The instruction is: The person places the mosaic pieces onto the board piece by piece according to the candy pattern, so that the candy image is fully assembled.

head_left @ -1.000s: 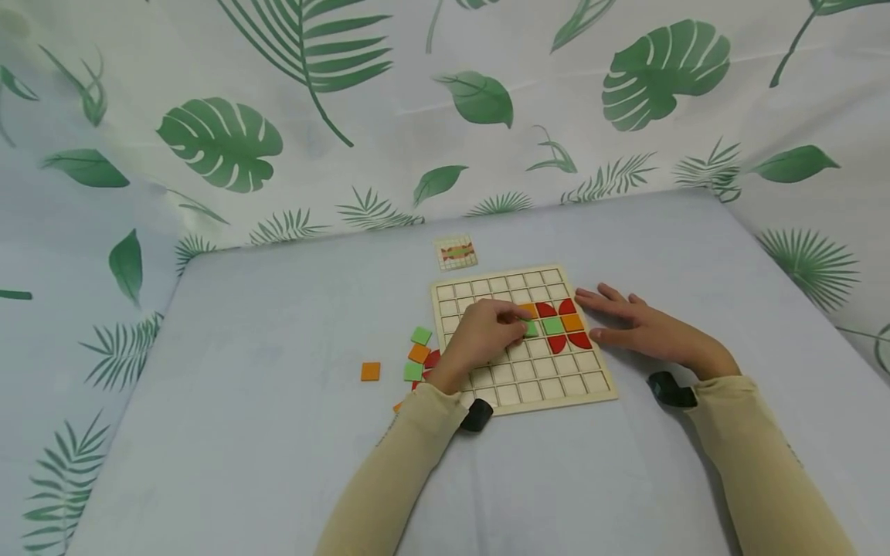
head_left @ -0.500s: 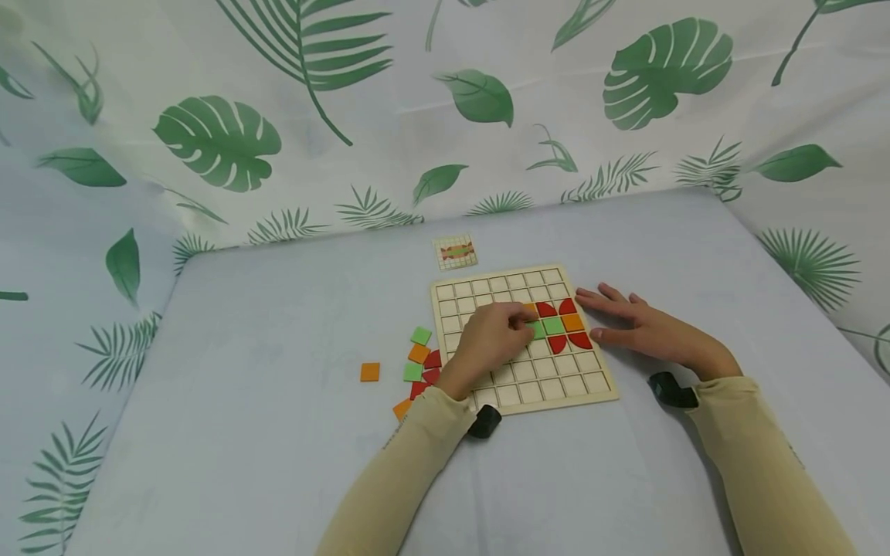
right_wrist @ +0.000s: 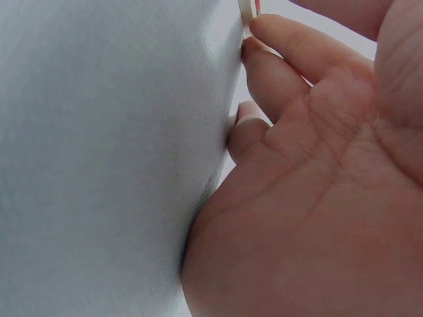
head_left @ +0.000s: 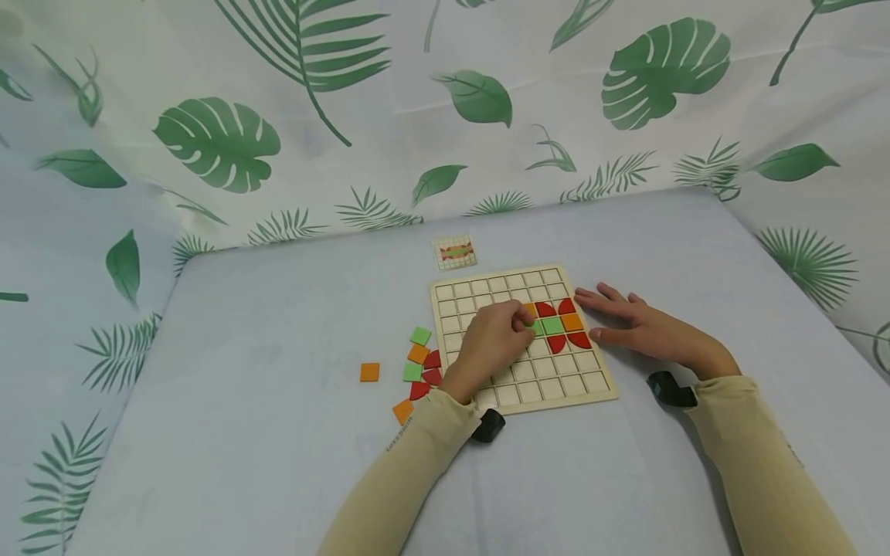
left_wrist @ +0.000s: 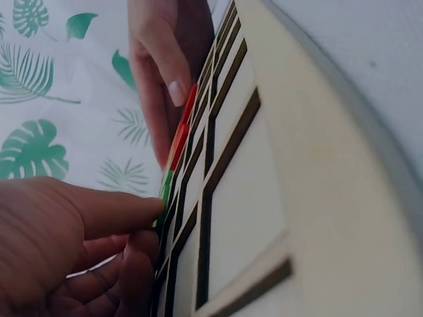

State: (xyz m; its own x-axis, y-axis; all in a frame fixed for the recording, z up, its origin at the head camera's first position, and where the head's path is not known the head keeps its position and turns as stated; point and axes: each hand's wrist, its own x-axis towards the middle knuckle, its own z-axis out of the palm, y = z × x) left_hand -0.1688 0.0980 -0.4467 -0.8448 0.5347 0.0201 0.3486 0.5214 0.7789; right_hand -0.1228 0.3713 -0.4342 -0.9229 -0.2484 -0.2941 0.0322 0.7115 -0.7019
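Observation:
The wooden grid board [head_left: 538, 390] lies on the table. Over its middle is my left hand [head_left: 487, 344], thumb and forefinger pinching the edge of a green square tile [left_wrist: 163, 198] that sits in the grid. To the right of it come another green square tile [head_left: 552, 325] and an orange square tile [head_left: 572, 322], with red quarter-round tiles [head_left: 579, 340] above and below. Part of an orange tile [head_left: 530, 309] shows behind my left fingertips. My right hand [head_left: 647, 328] rests with spread fingers against the board's right edge, its palm side by the tabletop in the right wrist view.
Left of the board lie several loose tiles: green squares [head_left: 420, 336], orange squares [head_left: 370, 372] and red quarter-rounds [head_left: 419, 391]. A small pattern card [head_left: 455, 252] sits behind the board. A leaf-printed cloth [head_left: 389, 116] hangs along the back.
The green tile, tilted at first between my left fingers, now lies flat in the grid beside the other green one. My left hand shifted slightly right, then stayed. My right hand has not moved.

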